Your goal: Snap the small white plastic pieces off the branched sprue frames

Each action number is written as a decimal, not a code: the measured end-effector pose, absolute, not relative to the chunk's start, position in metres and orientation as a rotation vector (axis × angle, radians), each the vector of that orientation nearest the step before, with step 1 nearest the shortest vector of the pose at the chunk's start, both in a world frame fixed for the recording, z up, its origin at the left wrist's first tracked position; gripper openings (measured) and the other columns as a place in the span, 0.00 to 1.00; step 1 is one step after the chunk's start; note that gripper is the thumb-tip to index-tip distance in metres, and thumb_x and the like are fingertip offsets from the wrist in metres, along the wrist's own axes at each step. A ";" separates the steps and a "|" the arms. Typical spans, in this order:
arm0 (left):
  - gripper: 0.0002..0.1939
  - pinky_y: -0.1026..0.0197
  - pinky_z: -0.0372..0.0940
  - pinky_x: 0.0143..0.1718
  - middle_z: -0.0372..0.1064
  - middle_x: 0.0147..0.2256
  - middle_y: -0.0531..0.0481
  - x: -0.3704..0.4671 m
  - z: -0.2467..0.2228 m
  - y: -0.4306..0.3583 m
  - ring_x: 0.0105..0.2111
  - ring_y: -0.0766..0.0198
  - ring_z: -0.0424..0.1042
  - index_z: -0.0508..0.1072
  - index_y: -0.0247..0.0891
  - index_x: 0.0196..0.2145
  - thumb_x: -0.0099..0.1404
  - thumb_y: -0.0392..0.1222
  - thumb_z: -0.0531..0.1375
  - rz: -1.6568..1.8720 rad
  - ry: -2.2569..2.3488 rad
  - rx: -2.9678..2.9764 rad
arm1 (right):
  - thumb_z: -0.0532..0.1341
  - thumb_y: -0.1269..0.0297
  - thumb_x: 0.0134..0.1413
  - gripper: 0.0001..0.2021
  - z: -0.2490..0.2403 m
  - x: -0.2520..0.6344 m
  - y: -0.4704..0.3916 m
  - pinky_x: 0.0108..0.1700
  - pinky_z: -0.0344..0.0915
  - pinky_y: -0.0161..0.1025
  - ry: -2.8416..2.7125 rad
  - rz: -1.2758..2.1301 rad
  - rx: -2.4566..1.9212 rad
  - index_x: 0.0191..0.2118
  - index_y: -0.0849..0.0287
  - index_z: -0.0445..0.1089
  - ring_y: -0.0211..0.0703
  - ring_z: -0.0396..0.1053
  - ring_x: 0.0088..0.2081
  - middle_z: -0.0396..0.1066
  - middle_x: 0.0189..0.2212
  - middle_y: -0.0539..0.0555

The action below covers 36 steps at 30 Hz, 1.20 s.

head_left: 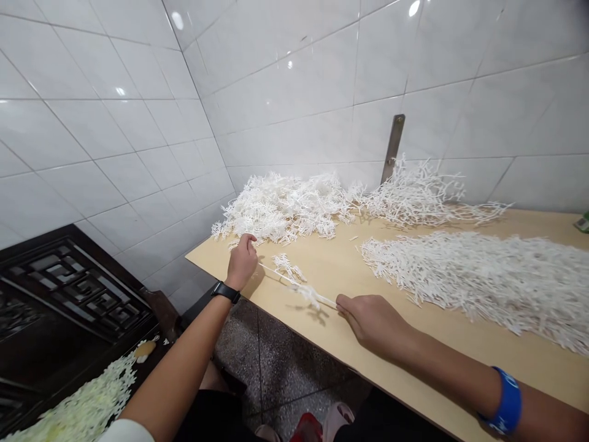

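A thin white stem [276, 272] with a small branching white sprig [307, 294] along it runs between my two hands, over the front edge of the table. My right hand [368, 316] pinches its near end between thumb and fingers. At the other end, my left hand [242, 263] is curled closed beside the pile of white branching pieces [280, 205]; its fingertips are partly hidden, so what it grips does not show. A few loose white pieces [288, 267] lie on the table just beyond the stem.
On the wooden table [340, 258], more long white sprigs [418, 193] lean by a metal bracket [393, 147] at the tiled wall. A broad heap of white stems [478, 276] covers the right. A dark carved chair [78, 288] holding pale pieces [87, 399] stands left.
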<state>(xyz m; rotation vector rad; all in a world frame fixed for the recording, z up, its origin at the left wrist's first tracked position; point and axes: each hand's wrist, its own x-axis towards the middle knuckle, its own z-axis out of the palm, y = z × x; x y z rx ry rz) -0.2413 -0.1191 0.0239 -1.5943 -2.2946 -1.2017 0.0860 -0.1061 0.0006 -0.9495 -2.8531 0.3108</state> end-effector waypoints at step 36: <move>0.13 0.62 0.63 0.33 0.73 0.30 0.51 -0.093 -0.003 -0.146 0.31 0.61 0.70 0.75 0.39 0.37 0.69 0.48 0.54 -1.759 -2.255 -2.394 | 0.68 0.56 0.51 0.20 -0.015 0.085 -0.080 0.38 0.74 0.41 -1.558 1.659 -0.753 0.47 0.57 0.67 0.40 0.74 0.32 0.71 0.35 0.52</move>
